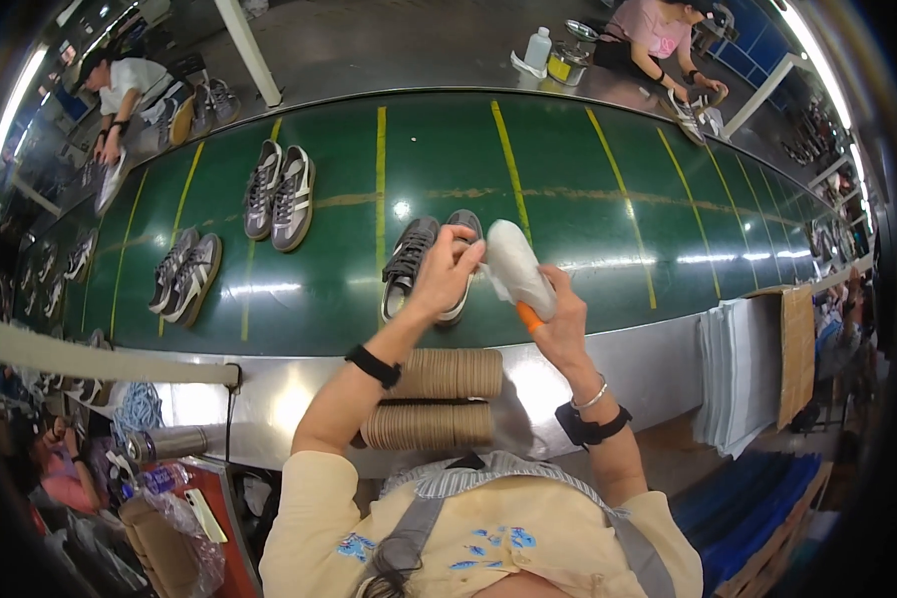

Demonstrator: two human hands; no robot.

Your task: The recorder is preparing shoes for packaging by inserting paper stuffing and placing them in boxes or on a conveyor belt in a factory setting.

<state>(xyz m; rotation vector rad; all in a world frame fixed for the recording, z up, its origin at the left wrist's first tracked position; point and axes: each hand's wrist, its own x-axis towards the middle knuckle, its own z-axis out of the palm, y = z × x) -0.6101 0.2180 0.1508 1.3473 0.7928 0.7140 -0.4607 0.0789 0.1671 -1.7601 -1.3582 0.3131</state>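
My left hand (447, 271) has its fingers curled and pinched onto the near edge of a white wad of paper (516, 265), at the wad's left end, directly above the right shoe of a grey pair of sneakers (427, 264). My right hand (560, 319) closes around the lower end of the same wad, fingers wrapped, with a small orange piece (529, 317) showing at the thumb; I cannot tell what the orange piece is. The wad is held up between both hands, tilted, upper end toward the belt.

The grey pair stands toes-away on the green conveyor belt (588, 199), just beyond the hands. Two more pairs sit on the belt to my left: one (280, 195) farther back, one (186, 276) nearer the belt's near edge.

Below my wrists, on the steel ledge (658, 359), lie two stacked rows of brown cardboard discs or insoles (439, 399). To my right a stack of white sheets (733, 374) rests beside a brown board (796, 349).

Across the belt, one person (130, 90) at far left and another person (658, 40) at far right each handle shoes.
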